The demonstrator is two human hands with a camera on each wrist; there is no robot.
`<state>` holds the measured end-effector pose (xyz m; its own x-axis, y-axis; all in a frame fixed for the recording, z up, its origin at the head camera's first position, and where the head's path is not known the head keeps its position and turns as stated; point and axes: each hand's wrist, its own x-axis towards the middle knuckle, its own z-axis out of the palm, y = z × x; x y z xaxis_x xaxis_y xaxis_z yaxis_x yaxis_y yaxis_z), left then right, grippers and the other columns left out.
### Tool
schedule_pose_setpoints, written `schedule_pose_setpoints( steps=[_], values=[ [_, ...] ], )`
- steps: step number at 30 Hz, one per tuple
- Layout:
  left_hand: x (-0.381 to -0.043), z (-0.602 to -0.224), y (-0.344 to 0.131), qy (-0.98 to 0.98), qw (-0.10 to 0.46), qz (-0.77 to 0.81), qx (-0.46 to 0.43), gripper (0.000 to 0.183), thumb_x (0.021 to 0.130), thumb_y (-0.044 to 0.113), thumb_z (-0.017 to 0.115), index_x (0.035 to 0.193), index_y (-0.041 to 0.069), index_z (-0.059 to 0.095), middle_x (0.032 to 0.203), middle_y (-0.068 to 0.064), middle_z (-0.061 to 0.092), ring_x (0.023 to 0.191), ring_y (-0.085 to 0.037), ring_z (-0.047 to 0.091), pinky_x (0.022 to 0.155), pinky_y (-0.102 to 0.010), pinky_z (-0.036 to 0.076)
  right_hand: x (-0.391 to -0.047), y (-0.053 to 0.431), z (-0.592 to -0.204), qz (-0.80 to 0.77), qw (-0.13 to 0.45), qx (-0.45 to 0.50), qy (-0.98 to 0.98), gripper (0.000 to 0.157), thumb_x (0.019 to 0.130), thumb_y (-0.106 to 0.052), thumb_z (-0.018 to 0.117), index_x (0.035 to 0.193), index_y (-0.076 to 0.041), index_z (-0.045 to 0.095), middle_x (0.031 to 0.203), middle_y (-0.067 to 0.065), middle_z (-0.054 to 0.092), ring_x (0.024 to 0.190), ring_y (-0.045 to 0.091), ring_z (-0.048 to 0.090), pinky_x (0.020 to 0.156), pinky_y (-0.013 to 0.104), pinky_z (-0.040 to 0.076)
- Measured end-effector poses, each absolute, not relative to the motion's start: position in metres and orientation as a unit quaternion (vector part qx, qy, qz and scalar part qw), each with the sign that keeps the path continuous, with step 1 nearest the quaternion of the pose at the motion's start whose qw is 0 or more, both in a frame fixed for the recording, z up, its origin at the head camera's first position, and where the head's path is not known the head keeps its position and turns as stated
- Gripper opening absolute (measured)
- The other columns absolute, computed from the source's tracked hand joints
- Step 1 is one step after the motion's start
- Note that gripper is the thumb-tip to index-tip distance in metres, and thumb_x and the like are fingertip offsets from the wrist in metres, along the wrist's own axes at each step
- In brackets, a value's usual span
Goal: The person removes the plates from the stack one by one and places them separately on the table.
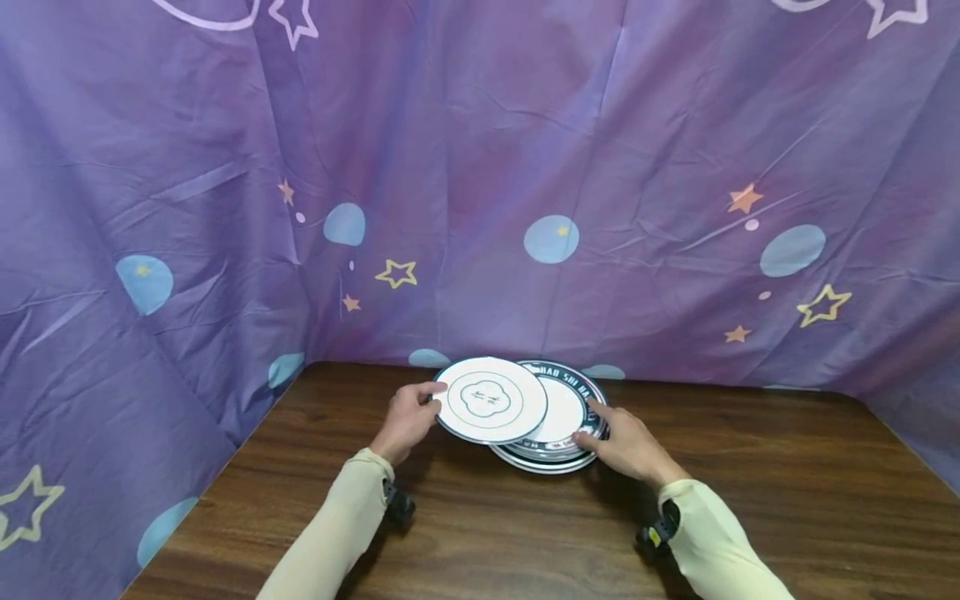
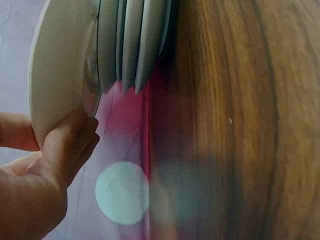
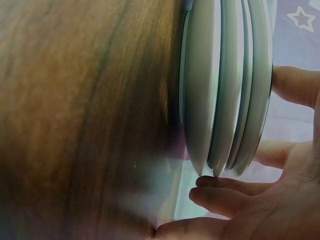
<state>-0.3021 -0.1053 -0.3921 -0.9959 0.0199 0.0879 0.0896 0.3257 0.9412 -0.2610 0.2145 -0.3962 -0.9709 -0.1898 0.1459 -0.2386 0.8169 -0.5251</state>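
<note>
With fingers and thumb at its left rim, my left hand (image 1: 406,418) grips a white plate (image 1: 465,423) that has a dark rim and a cloud-shaped drawing in its middle. This plate overlaps a stack of plates (image 1: 564,410) in the head view. In the left wrist view the held plate (image 2: 57,65) tilts away from the stack, thumb and fingers on opposite faces. The stack's top plate has a dark lettered border. At the stack's right side my right hand (image 1: 628,443) rests spread fingers along the rims, with the thumb on the top plate's edge.
The stack stands near the back edge of a brown wooden table (image 1: 480,533). Behind and to the left hangs a purple curtain (image 1: 465,167) printed with stars and blue spots. Each wrist wears a small black camera, the left one (image 1: 399,505) and the right one (image 1: 657,533).
</note>
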Motion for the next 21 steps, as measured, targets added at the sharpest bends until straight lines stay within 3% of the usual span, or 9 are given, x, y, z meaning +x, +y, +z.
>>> schedule_pose_setpoints(
  steps=[6,17,21],
  values=[
    [-0.305,-0.395,-0.125,-0.789,0.008,-0.615,-0.018,0.039,0.093,-0.006,0.047,0.129,-0.008,0.061,0.129,-0.028,0.063,0.087,-0.008,0.061,0.075,-0.023,0.055,-0.261,0.214,-0.397,0.280,0.045,0.103,-0.953,0.073,0.090,-0.034,0.070,0.144,0.009,0.046,0.133,0.036,0.058,0.127,0.049,0.055,0.106,0.058,0.044],
    [-0.301,-0.393,-0.164,-0.756,0.008,-0.653,0.030,0.042,0.095,-0.007,0.043,0.136,-0.012,0.053,0.142,-0.029,0.052,0.090,-0.009,0.055,0.069,-0.016,0.048,-0.261,0.214,-0.397,0.304,0.035,0.082,-0.948,0.075,0.090,-0.033,0.071,0.146,0.009,0.043,0.141,0.036,0.052,0.133,0.049,0.049,0.109,0.059,0.041],
    [-0.302,-0.399,-0.178,-0.753,0.012,-0.655,0.060,0.043,0.095,-0.008,0.042,0.136,-0.012,0.053,0.140,-0.028,0.052,0.086,-0.007,0.054,0.067,-0.015,0.046,-0.261,0.212,-0.398,0.302,0.043,0.088,-0.948,0.076,0.088,-0.034,0.073,0.144,0.010,0.046,0.139,0.036,0.054,0.131,0.049,0.051,0.107,0.059,0.042]
  ],
)
